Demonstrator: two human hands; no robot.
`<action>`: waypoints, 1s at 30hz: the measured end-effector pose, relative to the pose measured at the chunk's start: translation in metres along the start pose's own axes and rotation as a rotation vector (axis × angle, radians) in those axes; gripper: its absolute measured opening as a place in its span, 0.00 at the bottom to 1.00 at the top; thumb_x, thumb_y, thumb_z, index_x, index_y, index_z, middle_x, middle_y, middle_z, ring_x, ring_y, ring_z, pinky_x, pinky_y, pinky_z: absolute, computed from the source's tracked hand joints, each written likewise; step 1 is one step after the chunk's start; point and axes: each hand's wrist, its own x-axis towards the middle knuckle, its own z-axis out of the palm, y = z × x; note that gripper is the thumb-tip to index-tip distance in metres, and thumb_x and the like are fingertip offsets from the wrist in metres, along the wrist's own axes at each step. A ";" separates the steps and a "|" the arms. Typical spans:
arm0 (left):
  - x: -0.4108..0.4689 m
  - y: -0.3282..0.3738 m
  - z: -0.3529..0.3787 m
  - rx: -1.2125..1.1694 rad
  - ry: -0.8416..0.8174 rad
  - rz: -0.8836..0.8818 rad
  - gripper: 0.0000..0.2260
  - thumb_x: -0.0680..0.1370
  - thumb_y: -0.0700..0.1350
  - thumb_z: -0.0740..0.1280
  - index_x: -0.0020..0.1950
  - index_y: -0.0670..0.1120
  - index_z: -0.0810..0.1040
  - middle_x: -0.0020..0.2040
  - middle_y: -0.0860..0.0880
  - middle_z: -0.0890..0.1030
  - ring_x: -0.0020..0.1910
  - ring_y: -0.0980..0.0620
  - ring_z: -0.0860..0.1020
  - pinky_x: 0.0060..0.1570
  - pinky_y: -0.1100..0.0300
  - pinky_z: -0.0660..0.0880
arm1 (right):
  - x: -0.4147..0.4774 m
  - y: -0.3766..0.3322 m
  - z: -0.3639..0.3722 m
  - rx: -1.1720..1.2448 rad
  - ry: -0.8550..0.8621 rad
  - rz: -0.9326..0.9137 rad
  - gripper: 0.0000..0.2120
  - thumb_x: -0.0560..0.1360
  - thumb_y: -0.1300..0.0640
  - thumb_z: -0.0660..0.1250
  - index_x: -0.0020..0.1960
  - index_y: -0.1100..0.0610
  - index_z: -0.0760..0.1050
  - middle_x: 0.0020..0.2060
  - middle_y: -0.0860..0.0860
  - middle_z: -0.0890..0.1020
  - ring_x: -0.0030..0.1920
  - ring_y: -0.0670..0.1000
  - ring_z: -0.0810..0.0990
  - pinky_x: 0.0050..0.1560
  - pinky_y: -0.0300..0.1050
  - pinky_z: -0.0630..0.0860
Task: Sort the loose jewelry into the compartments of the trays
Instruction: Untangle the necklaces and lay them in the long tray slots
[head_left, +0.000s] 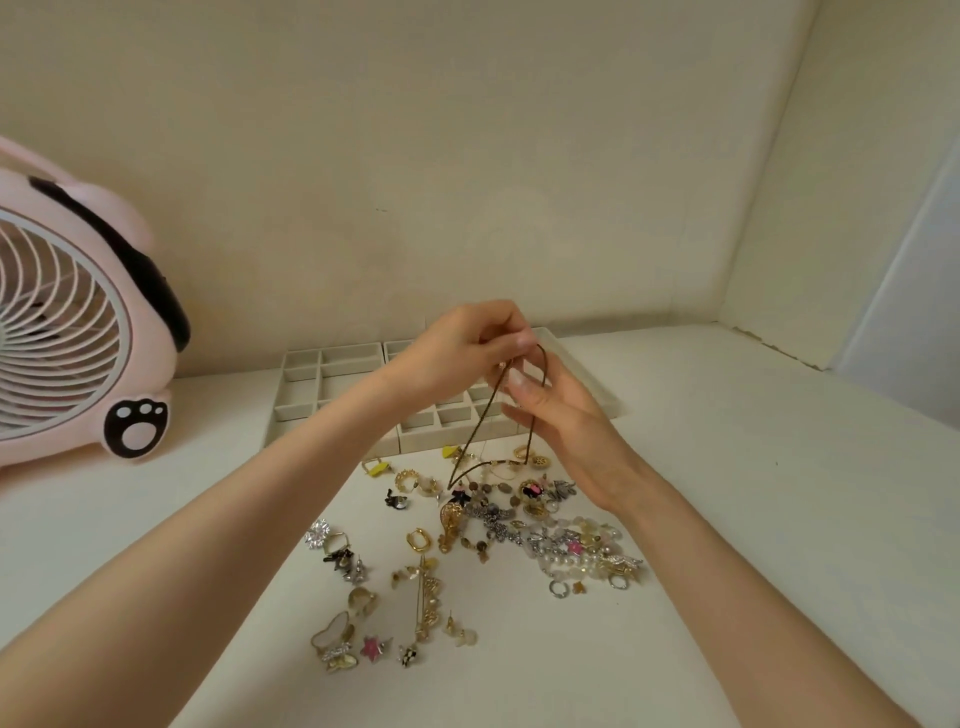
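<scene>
While left hand (457, 353) and right hand (563, 421) pinch one cord necklace (469, 447), two trays (332, 358) behind, seemingly touching, one fan (78, 322)

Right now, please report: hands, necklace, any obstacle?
Left hand and right hand both pinch the dark brown cord necklace, raised in front of the beige compartment trays. Its lower end reaches the mixed loose jewelry pile; may snag.
</scene>
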 end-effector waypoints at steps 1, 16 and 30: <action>0.003 0.002 0.000 0.006 0.005 0.010 0.06 0.79 0.42 0.62 0.42 0.46 0.74 0.35 0.52 0.79 0.35 0.54 0.76 0.35 0.62 0.72 | -0.001 -0.001 0.002 -0.001 -0.039 0.005 0.22 0.76 0.49 0.64 0.68 0.49 0.66 0.58 0.42 0.80 0.64 0.47 0.75 0.68 0.51 0.68; 0.052 -0.011 -0.048 -0.251 0.219 -0.128 0.04 0.77 0.38 0.66 0.48 0.43 0.79 0.37 0.50 0.76 0.33 0.59 0.74 0.36 0.69 0.73 | -0.002 -0.008 -0.017 0.114 0.166 0.056 0.11 0.77 0.65 0.61 0.56 0.61 0.78 0.35 0.52 0.78 0.29 0.46 0.75 0.39 0.41 0.79; 0.074 -0.042 -0.041 -0.009 0.347 -0.232 0.05 0.77 0.42 0.66 0.49 0.43 0.80 0.37 0.54 0.79 0.33 0.60 0.75 0.28 0.75 0.69 | 0.003 0.012 -0.051 -0.044 0.554 0.279 0.06 0.69 0.69 0.72 0.46 0.63 0.81 0.36 0.57 0.81 0.36 0.51 0.80 0.35 0.44 0.82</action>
